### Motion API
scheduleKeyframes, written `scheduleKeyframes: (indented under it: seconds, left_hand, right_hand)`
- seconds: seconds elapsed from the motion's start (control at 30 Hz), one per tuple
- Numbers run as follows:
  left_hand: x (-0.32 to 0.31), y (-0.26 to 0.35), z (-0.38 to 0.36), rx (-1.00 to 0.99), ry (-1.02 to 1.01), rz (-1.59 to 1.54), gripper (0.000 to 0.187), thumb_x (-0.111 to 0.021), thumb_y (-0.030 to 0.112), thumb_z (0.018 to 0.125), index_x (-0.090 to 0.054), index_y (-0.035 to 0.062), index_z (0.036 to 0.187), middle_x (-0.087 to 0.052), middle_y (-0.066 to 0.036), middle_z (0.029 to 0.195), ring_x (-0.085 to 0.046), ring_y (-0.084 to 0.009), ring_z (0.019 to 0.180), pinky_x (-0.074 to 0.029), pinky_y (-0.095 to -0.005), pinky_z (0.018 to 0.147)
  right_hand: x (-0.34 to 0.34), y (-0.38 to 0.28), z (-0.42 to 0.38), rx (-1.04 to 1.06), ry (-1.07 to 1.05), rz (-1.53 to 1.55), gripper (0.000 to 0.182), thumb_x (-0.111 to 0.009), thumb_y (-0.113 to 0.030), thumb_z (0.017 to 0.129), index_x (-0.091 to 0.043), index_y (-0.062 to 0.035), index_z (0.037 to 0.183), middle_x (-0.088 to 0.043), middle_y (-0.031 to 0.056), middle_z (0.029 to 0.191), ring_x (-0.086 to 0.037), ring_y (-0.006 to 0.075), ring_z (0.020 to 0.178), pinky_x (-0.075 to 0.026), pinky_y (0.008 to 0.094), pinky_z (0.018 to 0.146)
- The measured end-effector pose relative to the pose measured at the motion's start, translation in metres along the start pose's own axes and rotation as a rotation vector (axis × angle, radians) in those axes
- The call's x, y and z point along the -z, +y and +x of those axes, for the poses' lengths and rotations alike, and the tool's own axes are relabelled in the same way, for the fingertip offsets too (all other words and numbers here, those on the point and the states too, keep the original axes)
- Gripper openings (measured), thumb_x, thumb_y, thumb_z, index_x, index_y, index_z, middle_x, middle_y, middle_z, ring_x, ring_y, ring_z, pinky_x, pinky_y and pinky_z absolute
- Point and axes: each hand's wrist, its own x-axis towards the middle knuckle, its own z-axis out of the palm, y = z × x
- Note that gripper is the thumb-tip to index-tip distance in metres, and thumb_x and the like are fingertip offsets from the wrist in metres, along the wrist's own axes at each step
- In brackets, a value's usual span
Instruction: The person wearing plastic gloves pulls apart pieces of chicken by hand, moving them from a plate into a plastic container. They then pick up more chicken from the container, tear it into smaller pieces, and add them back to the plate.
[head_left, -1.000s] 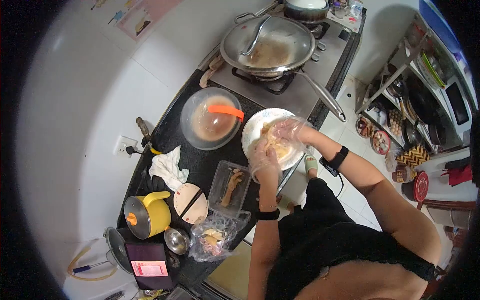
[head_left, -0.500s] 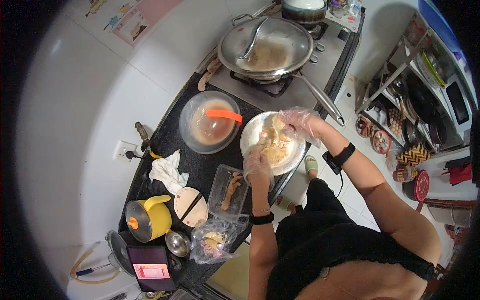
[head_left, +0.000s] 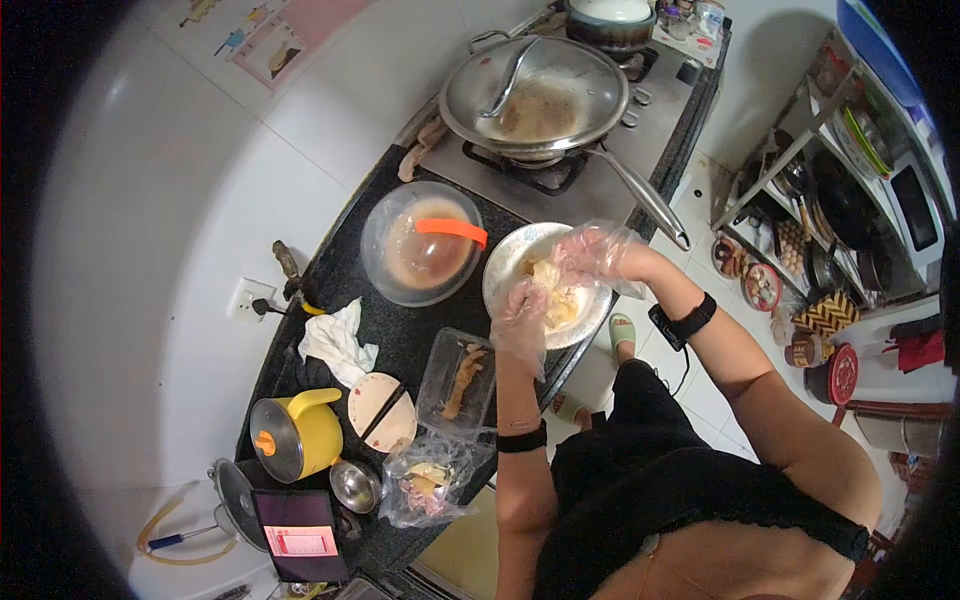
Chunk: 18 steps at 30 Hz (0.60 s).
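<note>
Both hands wear clear, loose plastic gloves over a white patterned dish (head_left: 502, 262) at the counter's edge. In the dish lie pale yellow, wet-looking pieces that look like raw chicken (head_left: 562, 304). My left hand (head_left: 521, 312), at the near left side, has its fingers curled on the chicken. My right hand (head_left: 592, 256) reaches in from the right, its fingers also curled round the chicken. The fingertips of both hands are partly hidden by the crinkled gloves and the meat.
Left of the dish stands a bowl of cloudy liquid (head_left: 400, 270) with an orange-handled tool (head_left: 450, 229). A lidded pan (head_left: 535, 100) sits on the stove, its handle (head_left: 640, 190) jutting near my right hand. Closer stand a clear plastic tray (head_left: 437, 395) and a yellow pot (head_left: 318, 440).
My hands have drawn closer together over the dish and gathered the chicken between them. More of the dish's far rim shows. The other things stay in place.
</note>
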Motion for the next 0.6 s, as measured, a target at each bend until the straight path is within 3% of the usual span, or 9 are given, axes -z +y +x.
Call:
scheduleKeyframes:
  seconds: [0.07, 0.2, 0.37, 0.47, 0.53, 0.57, 0.6]
  left_hand:
    - [0.002, -0.018, 0.003, -0.026, -0.043, -0.340, 0.022, -0.049, 0.011, 0.085, -0.054, 0.0003, 0.103, -0.057, -0.008, 0.091, -0.052, -0.0117, 0.086, -0.041, -0.0223, 0.077]
    - [0.002, 0.023, -0.014, 0.090, 0.017, -0.160, 0.024, -0.049, 0.013, 0.084, -0.055, 0.0012, 0.105, -0.057, -0.007, 0.090, -0.051, -0.0107, 0.084, -0.041, -0.0221, 0.074]
    - [0.005, 0.024, -0.018, 0.094, -0.210, -0.143, 0.028, -0.052, 0.015, 0.082, -0.054, -0.0016, 0.105, -0.056, -0.003, 0.091, -0.049, -0.0089, 0.083, -0.040, -0.0212, 0.073]
    - [0.007, 0.023, -0.018, 0.076, -0.298, -0.227, 0.028, -0.053, 0.013, 0.081, -0.055, -0.0010, 0.106, -0.056, -0.003, 0.090, -0.049, -0.0087, 0.084, -0.040, -0.0215, 0.073]
    - [0.006, 0.013, -0.013, 0.023, -0.272, -0.207, 0.028, -0.052, 0.013, 0.082, -0.053, -0.0008, 0.107, -0.055, -0.003, 0.090, -0.049, -0.0091, 0.084, -0.040, -0.0218, 0.073]
    - [0.005, 0.006, -0.010, -0.030, -0.245, -0.188, 0.028, -0.051, 0.012, 0.082, -0.052, -0.0006, 0.108, -0.055, -0.003, 0.090, -0.050, -0.0096, 0.083, -0.040, -0.0221, 0.073]
    - [0.003, 0.002, -0.007, -0.030, -0.246, -0.188, 0.028, -0.051, 0.012, 0.082, -0.052, -0.0006, 0.108, -0.055, -0.003, 0.090, -0.050, -0.0096, 0.083, -0.040, -0.0221, 0.073]
  right_hand:
    - [0.004, 0.008, 0.004, 0.115, 0.018, -0.057, 0.019, -0.056, -0.018, 0.082, -0.059, -0.0021, 0.092, -0.059, -0.0005, 0.079, -0.051, 0.0073, 0.072, -0.043, 0.0232, 0.065]
    - [0.007, 0.018, 0.009, 0.040, 0.015, -0.102, 0.028, -0.055, -0.024, 0.084, -0.057, -0.0017, 0.099, -0.059, 0.0043, 0.089, -0.052, 0.0117, 0.079, -0.044, 0.0261, 0.072]
    - [0.004, 0.005, 0.004, 0.038, 0.043, -0.058, 0.031, -0.054, -0.028, 0.084, -0.057, -0.0019, 0.100, -0.060, 0.0058, 0.089, -0.053, 0.0128, 0.082, -0.043, 0.0270, 0.075]
    - [0.003, 0.006, 0.004, 0.083, 0.114, -0.240, 0.033, -0.053, -0.029, 0.085, -0.057, -0.0011, 0.101, -0.060, 0.0058, 0.089, -0.053, 0.0141, 0.082, -0.043, 0.0273, 0.077]
    - [0.004, 0.017, 0.010, 0.527, 0.174, -0.609, 0.034, -0.052, -0.030, 0.085, -0.057, -0.0003, 0.101, -0.059, 0.0055, 0.094, -0.053, 0.0150, 0.081, -0.042, 0.0274, 0.078]
    - [0.005, 0.023, 0.010, 0.527, 0.175, -0.608, 0.034, -0.052, -0.030, 0.085, -0.057, -0.0003, 0.101, -0.059, 0.0055, 0.094, -0.053, 0.0150, 0.081, -0.042, 0.0274, 0.078]
    - [0.001, 0.011, 0.009, 0.236, 0.109, -0.316, 0.035, -0.054, -0.031, 0.084, -0.056, -0.0016, 0.102, -0.058, 0.0038, 0.088, -0.053, 0.0123, 0.078, -0.044, 0.0255, 0.072]
